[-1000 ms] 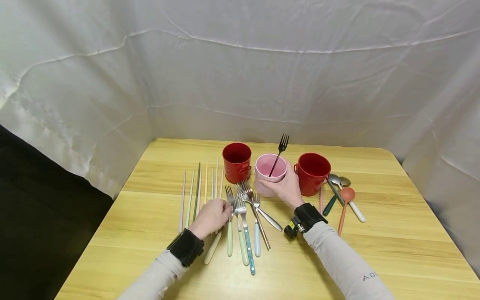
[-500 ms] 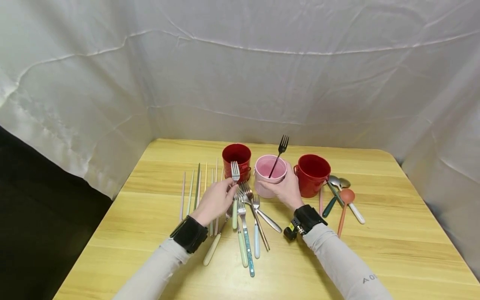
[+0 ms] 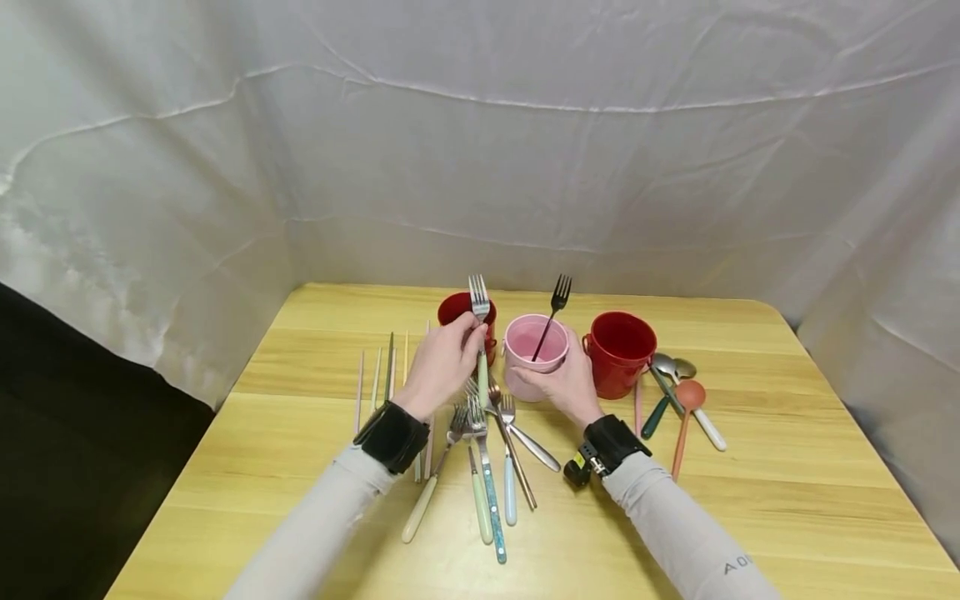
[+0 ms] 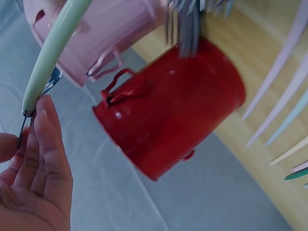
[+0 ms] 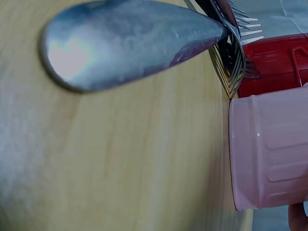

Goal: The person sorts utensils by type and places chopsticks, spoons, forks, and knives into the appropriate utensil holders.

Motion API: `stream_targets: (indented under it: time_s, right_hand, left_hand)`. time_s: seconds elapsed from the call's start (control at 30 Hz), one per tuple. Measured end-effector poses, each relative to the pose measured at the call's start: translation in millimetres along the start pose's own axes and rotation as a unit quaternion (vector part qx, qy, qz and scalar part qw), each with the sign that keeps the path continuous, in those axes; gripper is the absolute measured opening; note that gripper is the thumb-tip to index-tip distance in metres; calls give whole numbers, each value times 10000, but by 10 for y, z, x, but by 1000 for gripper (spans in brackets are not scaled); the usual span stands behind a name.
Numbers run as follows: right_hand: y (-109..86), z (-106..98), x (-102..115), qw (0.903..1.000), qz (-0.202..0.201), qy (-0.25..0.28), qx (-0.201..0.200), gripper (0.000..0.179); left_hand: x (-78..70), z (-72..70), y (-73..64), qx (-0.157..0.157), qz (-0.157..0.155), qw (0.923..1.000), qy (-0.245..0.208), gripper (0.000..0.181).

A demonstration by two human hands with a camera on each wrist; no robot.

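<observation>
My left hand (image 3: 438, 362) pinches a fork (image 3: 478, 293) by its neck, tines up, with the light green handle hanging down in front of the left red bucket. That pale handle (image 4: 53, 53) shows close up in the left wrist view. My right hand (image 3: 572, 385) grips the side of a pink bucket (image 3: 522, 382) standing upright on the table. Inside the bucket leans a black fork (image 3: 560, 293), tines above the rim. Below the hands lie several more forks, among them one with a blue patterned handle (image 3: 494, 512) and one with a cream handle (image 3: 420, 508).
Red buckets stand on both sides of the pink one, the left bucket (image 3: 453, 308) partly behind my left hand and the right bucket (image 3: 621, 358) in full view. Several chopsticks (image 3: 375, 379) lie at left. Spoons, including an orange one (image 3: 689, 395), lie at right.
My left hand has lifted the green-handled fork off the table and carried it up and to the right, towards the pink bucket. My right hand keeps its hold on the bucket.
</observation>
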State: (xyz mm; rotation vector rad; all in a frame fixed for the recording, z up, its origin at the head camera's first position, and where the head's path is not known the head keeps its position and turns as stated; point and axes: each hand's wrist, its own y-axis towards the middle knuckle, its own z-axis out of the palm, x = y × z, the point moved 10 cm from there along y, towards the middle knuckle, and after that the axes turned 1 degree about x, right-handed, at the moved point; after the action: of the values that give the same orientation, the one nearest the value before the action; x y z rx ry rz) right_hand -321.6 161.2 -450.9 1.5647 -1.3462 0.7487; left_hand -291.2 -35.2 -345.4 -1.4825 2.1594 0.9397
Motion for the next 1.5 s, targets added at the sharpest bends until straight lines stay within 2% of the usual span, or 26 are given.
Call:
stream_targets:
  time_s: [0.2, 0.33, 0.43, 0.53, 0.67, 0.77, 0.9, 1.03, 1.13, 1.5]
  right_hand:
    - [-17, 2, 27, 10000, -29, -21, -28, 93]
    - [-33, 10, 43, 10000, -51, 17, -26, 92]
    - [-44, 17, 44, 10000, -45, 37, -21, 92]
    - [-44, 20, 55, 9999, -107, 42, -22, 92]
    - [-37, 19, 77, 9998, -209, 10, -28, 93]
    - [-31, 20, 77, 9998, -215, -50, -14, 94]
    - [-27, 28, 72, 9998, -189, -77, 27, 94]
    - [-21, 44, 62, 9998, -163, -55, 51, 92]
    - [-18, 47, 53, 9998, -163, -93, 38, 90]
    - [-16, 44, 43, 9999, -159, -21, 41, 90]
  left_hand:
    - [-242, -195, 234, -534, 400, 9977, 112, 25]
    - [-409, -303, 353, -949, 637, 9934, -87, 25]
    - [-510, -315, 422, -1170, 772, 9900, -146, 23]
    - [-577, -254, 475, -1216, 878, 9886, -161, 22]
    - [-584, -101, 529, -1104, 916, 9896, -143, 21]
    - [-543, 38, 566, -946, 831, 9920, 72, 22]
    - [-451, 227, 588, -513, 579, 9955, 556, 22]
    - [-350, 346, 551, -86, 383, 9947, 955, 25]
    - [-284, 357, 493, 9, 328, 9943, 1011, 27]
    - [-76, 275, 211, 98, 261, 9976, 629, 19]
